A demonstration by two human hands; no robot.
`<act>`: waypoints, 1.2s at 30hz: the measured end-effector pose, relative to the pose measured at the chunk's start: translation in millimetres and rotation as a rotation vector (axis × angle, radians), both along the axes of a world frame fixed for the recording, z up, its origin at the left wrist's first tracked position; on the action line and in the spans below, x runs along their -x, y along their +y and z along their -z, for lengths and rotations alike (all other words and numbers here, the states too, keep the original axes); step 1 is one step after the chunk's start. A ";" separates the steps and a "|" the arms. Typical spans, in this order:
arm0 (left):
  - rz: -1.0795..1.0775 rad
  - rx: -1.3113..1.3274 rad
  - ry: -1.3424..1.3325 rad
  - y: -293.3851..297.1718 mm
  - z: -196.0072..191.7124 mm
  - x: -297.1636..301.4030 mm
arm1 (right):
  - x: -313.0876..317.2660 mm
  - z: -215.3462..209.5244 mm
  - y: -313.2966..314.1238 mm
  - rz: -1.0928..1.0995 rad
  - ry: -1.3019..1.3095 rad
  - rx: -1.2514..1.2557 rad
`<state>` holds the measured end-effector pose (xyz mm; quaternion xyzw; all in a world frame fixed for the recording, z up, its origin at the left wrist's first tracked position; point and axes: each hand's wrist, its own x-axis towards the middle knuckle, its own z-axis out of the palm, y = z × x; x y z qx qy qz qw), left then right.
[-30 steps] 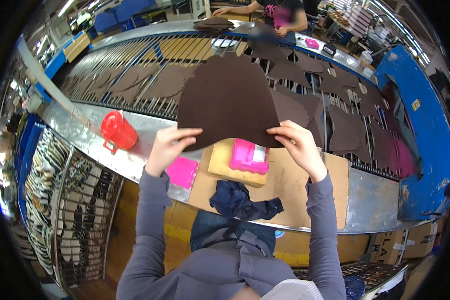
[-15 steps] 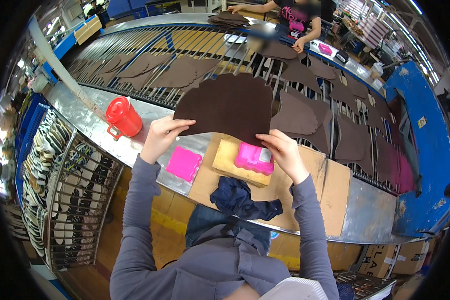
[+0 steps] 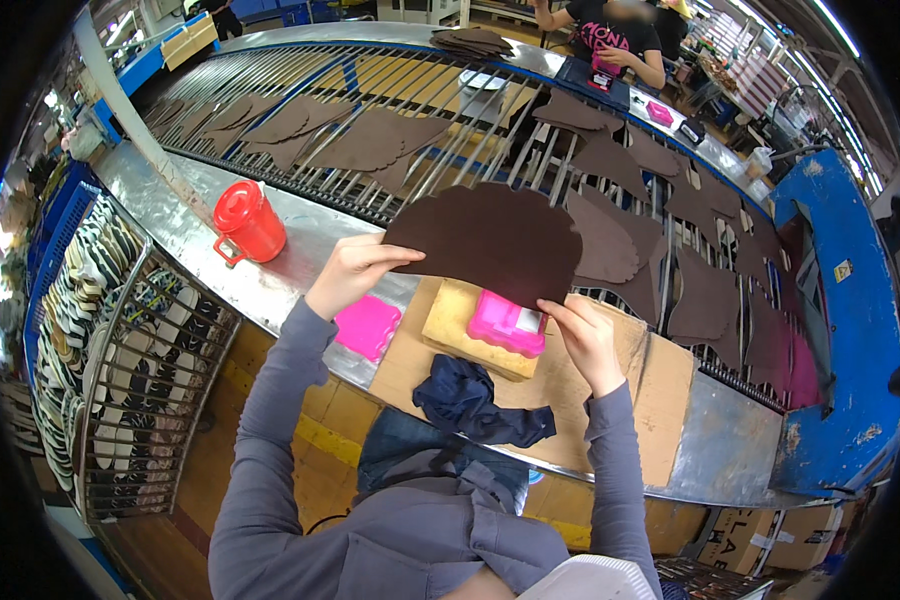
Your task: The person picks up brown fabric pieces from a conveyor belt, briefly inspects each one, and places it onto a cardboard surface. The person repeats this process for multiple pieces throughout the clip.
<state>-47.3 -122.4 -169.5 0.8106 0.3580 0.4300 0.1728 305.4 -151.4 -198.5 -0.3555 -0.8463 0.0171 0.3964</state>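
I hold a dark brown leather piece (image 3: 495,238) with a scalloped top edge, flat over the bench. My left hand (image 3: 348,272) pinches its left corner, my right hand (image 3: 587,338) grips its lower right edge. Below the piece sit a pink block (image 3: 505,323) on a yellow sponge pad (image 3: 460,322) and a pink square pad (image 3: 367,326), all on a cardboard sheet (image 3: 660,400). A dark blue cloth (image 3: 475,402) lies at the near edge.
A red lidded jug (image 3: 247,221) stands on the metal bench to the left. Several brown leather pieces (image 3: 370,140) lie on the rod conveyor beyond. Another person (image 3: 610,35) works across it. A wire rack with soles (image 3: 120,330) stands at my left.
The leather piece has come down from upright toward the bench and turned, and both hands shifted along its edges. My view moved closer over the bench.
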 end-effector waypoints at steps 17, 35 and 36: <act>0.428 -0.076 0.330 35.6 -3.6 -120.4 | -82.0 99.5 -60.8 0.396 0.186 -0.038; 0.792 -0.054 0.140 28.4 -61.1 -215.4 | -197.1 -82.5 -114.4 0.476 -0.049 -0.330; 0.814 -0.145 0.058 32.2 -63.4 -212.7 | -192.3 -99.4 -105.1 0.434 -0.074 -0.342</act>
